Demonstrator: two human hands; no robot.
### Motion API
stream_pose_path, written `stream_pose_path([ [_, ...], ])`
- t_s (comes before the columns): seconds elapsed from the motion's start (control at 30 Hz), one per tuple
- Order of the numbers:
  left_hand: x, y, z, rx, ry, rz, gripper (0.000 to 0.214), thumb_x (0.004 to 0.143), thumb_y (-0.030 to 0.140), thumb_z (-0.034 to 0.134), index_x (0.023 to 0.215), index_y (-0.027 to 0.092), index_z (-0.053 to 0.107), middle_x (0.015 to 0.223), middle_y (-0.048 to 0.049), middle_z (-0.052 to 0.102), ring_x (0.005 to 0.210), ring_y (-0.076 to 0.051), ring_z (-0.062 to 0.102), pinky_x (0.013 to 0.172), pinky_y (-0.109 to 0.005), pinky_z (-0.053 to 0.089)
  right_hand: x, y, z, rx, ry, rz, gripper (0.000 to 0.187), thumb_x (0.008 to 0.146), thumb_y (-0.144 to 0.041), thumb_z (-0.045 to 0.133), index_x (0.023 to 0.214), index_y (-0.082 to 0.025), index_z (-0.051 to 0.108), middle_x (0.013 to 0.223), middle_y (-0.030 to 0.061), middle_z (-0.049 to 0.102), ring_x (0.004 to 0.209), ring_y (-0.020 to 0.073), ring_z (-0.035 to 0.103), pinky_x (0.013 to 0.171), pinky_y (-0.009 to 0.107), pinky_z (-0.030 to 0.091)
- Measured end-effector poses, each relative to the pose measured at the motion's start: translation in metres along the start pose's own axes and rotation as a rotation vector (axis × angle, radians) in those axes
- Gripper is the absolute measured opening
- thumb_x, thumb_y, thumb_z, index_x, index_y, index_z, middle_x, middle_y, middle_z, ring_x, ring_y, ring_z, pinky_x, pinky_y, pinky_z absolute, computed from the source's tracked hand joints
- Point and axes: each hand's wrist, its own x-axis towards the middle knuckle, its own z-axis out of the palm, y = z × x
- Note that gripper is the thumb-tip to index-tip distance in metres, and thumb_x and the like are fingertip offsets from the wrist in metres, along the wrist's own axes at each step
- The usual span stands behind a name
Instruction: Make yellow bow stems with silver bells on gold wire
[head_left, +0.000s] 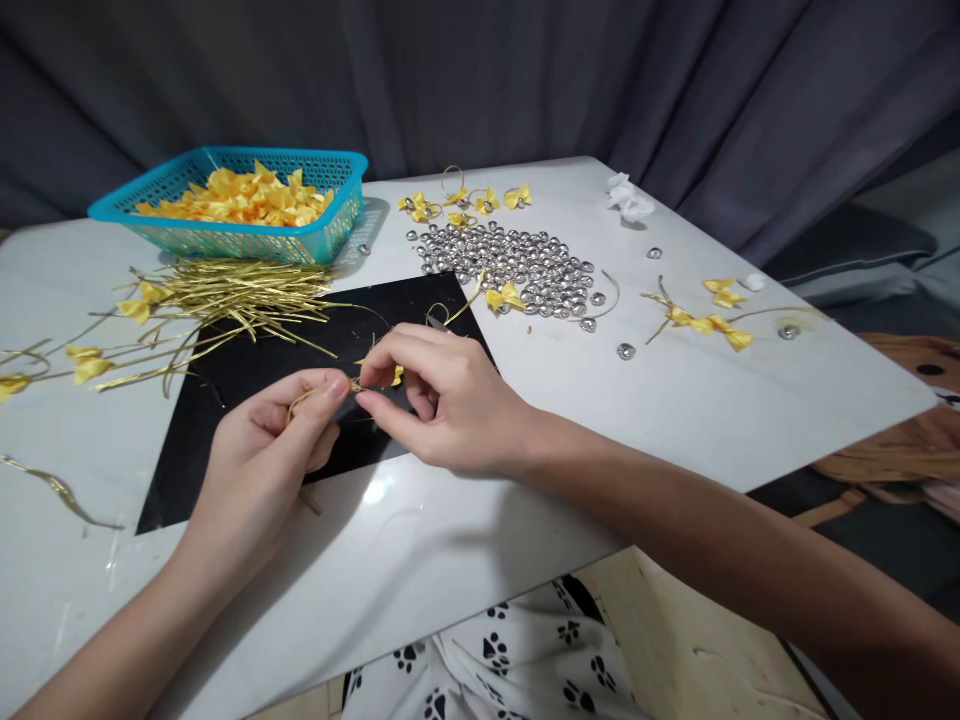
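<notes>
Over a black mat (191, 460), my left hand (270, 430) pinches a thin gold cord (298, 402) between thumb and forefinger, with part of it curving by the fingers. My right hand (457, 400) meets it tip to tip, its thumb and forefinger closed on the cord's end. A bit of yellow ribbon (397, 376) shows behind the right fingers, mostly hidden. Beyond the hands lies a yellow bow (505, 297) on a gold strand, near a heap of silver beads (536, 265).
A blue basket (330, 238) of yellow bows stands at the back left, with a pile of gold cords (247, 290) before it. Several bow loops (487, 200) lie behind the beads. More bows (701, 325) and crumpled white tissue (630, 200) are on the right.
</notes>
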Motion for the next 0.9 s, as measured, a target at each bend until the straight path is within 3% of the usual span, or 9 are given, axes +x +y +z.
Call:
stream_pose_path([
  [0.13,0.0,0.0002,0.0007,-0.005,0.004,-0.004,0.031,0.07,0.046,0.073,0.074,0.017,0.062,0.052,0.0069,0.022,0.047,-0.006,0.016,0.043,-0.021,0.008,0.0009,-0.0028,0.0014,0.032,0.059,0.017,0.007,0.084,-0.009,0.055,0.077,-0.012,0.054,0.076,0.0024,0.053,0.071,0.0096,0.051,0.057,0.02,0.04],
  [0.27,0.0014,-0.001,0.0015,0.007,-0.006,-0.005,0.031,0.071,0.045,0.073,0.077,0.017,0.062,0.052,0.0069,0.023,0.046,-0.005,0.017,0.042,-0.02,0.008,0.003,-0.0022,0.0045,0.189,0.043,0.202,0.009,0.083,-0.015,0.06,0.076,-0.01,0.057,0.074,-0.0008,0.055,0.049,0.0034,0.039,0.047,0.02,0.034],
  [0.37,0.002,-0.0025,0.0005,0.027,-0.006,-0.007,0.031,0.072,0.046,0.072,0.076,0.017,0.062,0.052,0.0072,0.023,0.045,-0.005,0.016,0.042,-0.019,0.007,0.0043,-0.0024,0.0043,0.216,-0.004,0.275,0.01,0.084,-0.015,0.058,0.075,-0.01,0.056,0.072,-0.0024,0.053,0.047,0.0021,0.036,0.046,0.019,0.03],
  [0.53,0.0023,-0.0053,-0.0021,0.038,0.003,0.011,0.031,0.073,0.048,0.071,0.076,0.018,0.062,0.052,0.0071,0.024,0.046,-0.005,0.017,0.041,-0.019,0.008,0.0057,-0.0054,0.0012,0.149,-0.077,0.263,0.013,0.089,-0.01,0.048,0.076,-0.012,0.052,0.075,-0.0006,0.053,0.07,0.006,0.048,0.06,0.016,0.036],
  [0.73,0.0014,-0.0057,-0.0027,0.071,0.001,0.025,0.03,0.075,0.047,0.07,0.078,0.018,0.062,0.052,0.0068,0.025,0.047,-0.006,0.017,0.042,-0.02,0.008,0.0043,-0.0049,0.0027,0.147,0.023,0.205,0.008,0.082,-0.008,0.053,0.075,-0.011,0.053,0.072,-0.0012,0.051,0.055,0.004,0.04,0.051,0.016,0.035],
  [0.9,0.0011,-0.0063,-0.0033,0.076,0.02,0.032,0.03,0.074,0.048,0.07,0.079,0.019,0.064,0.052,0.0065,0.026,0.046,-0.005,0.017,0.042,-0.02,0.008,0.0027,-0.002,0.0039,0.087,0.01,0.121,0.006,0.08,-0.006,0.055,0.075,-0.009,0.057,0.075,0.0027,0.057,0.072,0.0084,0.052,0.057,0.017,0.038],
])
